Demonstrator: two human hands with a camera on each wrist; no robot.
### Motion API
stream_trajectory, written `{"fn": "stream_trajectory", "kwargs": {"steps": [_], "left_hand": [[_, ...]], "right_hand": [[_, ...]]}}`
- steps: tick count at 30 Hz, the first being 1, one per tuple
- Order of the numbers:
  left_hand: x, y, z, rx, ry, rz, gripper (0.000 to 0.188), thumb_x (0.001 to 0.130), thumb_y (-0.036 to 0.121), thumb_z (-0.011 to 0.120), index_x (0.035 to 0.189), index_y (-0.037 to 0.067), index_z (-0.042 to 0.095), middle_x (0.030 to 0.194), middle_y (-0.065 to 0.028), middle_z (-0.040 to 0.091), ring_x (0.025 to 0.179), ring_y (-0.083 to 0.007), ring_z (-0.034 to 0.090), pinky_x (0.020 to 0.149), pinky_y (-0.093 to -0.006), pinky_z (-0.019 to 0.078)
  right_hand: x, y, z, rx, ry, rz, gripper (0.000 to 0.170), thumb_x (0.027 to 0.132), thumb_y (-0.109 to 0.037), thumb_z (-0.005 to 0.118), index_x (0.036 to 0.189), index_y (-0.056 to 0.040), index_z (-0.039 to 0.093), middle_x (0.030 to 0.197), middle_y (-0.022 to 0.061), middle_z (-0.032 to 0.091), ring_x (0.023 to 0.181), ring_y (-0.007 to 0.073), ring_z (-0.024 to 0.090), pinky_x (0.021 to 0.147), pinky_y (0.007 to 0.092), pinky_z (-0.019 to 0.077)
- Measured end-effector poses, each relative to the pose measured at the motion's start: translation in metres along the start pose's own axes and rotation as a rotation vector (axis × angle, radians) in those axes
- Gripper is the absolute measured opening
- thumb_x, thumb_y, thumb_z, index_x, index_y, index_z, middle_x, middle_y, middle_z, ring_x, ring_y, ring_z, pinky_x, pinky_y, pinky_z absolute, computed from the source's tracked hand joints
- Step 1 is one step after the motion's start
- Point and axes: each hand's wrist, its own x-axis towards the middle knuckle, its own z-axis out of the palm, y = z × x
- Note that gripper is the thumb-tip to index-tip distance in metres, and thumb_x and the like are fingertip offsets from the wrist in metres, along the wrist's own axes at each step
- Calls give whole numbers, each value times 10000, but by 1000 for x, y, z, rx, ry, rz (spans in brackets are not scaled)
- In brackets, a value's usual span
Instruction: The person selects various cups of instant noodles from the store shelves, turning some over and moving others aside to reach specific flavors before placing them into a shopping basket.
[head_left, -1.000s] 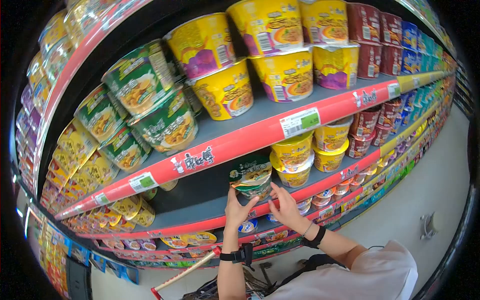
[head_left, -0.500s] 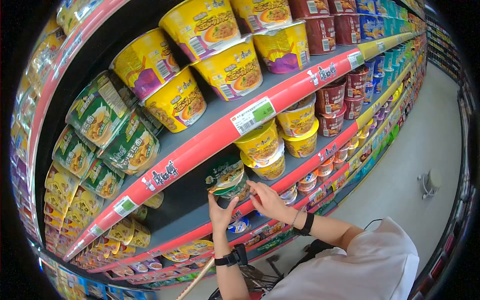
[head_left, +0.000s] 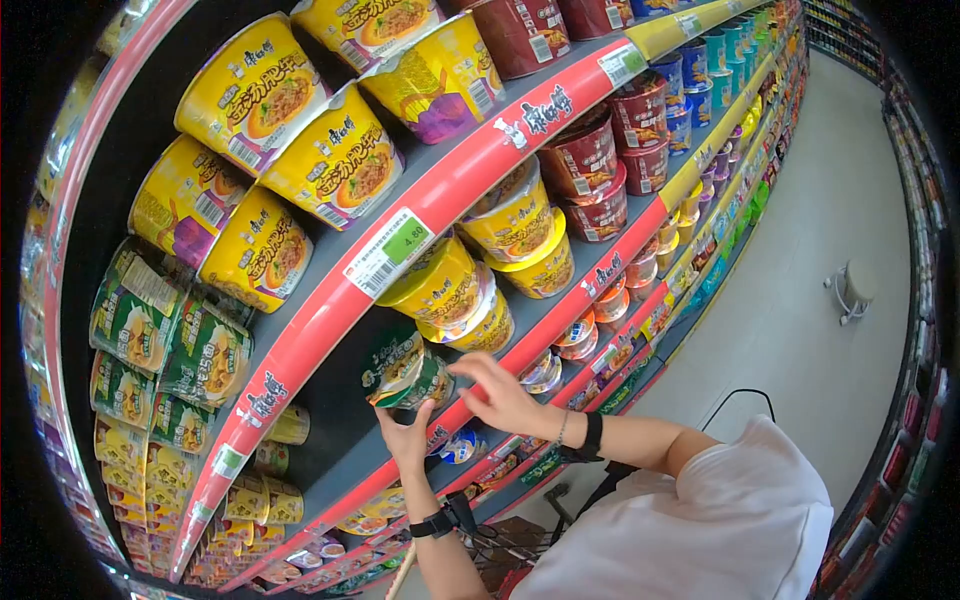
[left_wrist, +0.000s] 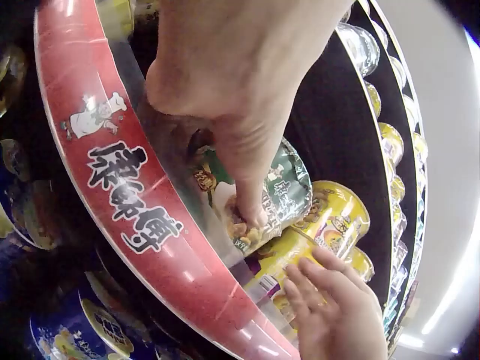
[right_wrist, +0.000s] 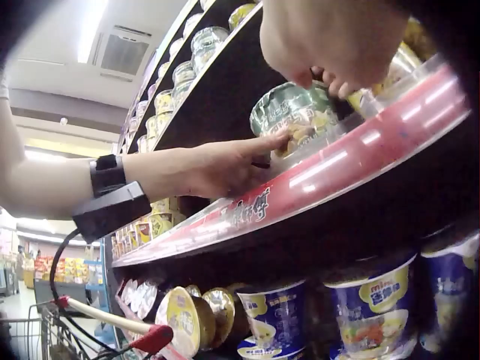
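Observation:
On the second shelf (head_left: 335, 455), my left hand (head_left: 408, 438) grips a green instant noodle cup (head_left: 428, 386) by its left side. The thumb (left_wrist: 251, 204) lies across the front of the cup in the left wrist view, while the other fingers are hidden. My right hand (head_left: 508, 402) hovers just right of the cup with fingers loosely bent and nothing held. Close behind and to the right stand stacked yellow noodle cups (head_left: 437, 283).
A red shelf edge (head_left: 330, 285) with a price tag (head_left: 390, 250) runs above the hands. Upper-shelf yellow cups (head_left: 335, 160) and green cups (head_left: 207, 350) are stacked in twos. A cart handle (right_wrist: 112, 318) shows low in the right wrist view.
The head view has swung to the right, so the shelves slide left in it. My right hand has drawn slightly away from the green cup; my left hand stays on it.

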Motion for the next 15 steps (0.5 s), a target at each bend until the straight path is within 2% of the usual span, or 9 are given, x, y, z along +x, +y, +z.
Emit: {"fn": "stream_trajectory", "kwargs": {"steps": [1,2,3,5,8,9,11,12,15], "left_hand": [[2,6,0,-3,19,19,871,669,239,862,1359,-12,394,1279,-172,541,1182,-264,520,1015,-348,380],[-2,14,-3,-7,40,30,825,662,245,868,1316,-21,442,1218,-174,585,1129,-266,559,981,-345,408],[-2,14,-5,-8,61,21,825,662,245,868,1316,-21,442,1218,-174,585,1129,-266,559,981,-345,408],[-2,6,-17,86,118,40,783,671,241,862,1287,-30,461,1163,-182,618,1075,-268,594,942,-345,436],[-3,-15,-40,141,203,16,748,683,234,853,1267,-35,471,1138,-191,631,1045,-271,611,916,-349,454],[-4,-21,-50,127,220,-8,747,686,234,851,1268,-35,468,1140,-191,631,1043,-272,613,913,-349,457],[-9,-28,-68,125,292,-31,758,687,241,851,1276,-32,459,1141,-187,631,1046,-268,612,905,-350,463],[-10,-37,-76,98,280,-39,771,689,245,851,1285,-31,447,1145,-185,629,1048,-267,612,903,-350,464],[-16,-47,-92,111,273,-84,800,691,254,849,1304,-31,421,1153,-181,624,1061,-267,605,906,-352,463]], "right_hand": [[-1,0,-6,-120,152,-91,397,795,-42,628,1173,-11,509,1078,160,538,1023,347,533,885,435,442],[-3,1,-12,-203,281,-30,420,765,-85,668,1149,-17,513,1146,173,512,1119,373,466,990,478,350],[-2,7,-19,-291,379,14,512,745,-110,692,1198,-5,477,1179,189,495,1129,377,462,1012,487,323],[16,8,-38,-402,366,89,686,731,-171,741,1300,15,405,1262,218,467,1188,382,441,1049,481,309],[30,25,-45,-530,130,79,952,705,-351,786,1388,73,277,1354,261,413,1272,389,399,1115,508,230],[35,27,-45,-595,112,52,997,675,-370,808,1385,88,279,1310,263,457,1230,391,436,1080,512,267],[43,25,-42,-522,87,178,1012,649,-403,818,1377,77,304,1240,257,502,1167,388,469,1028,499,304],[46,31,-39,-565,116,115,1025,623,-415,834,1371,69,325,1198,238,529,1113,384,492,980,483,333],[49,30,-36,-556,87,123,990,594,-365,864,1344,37,357,1195,209,532,1114,372,494,959,469,346]]}}
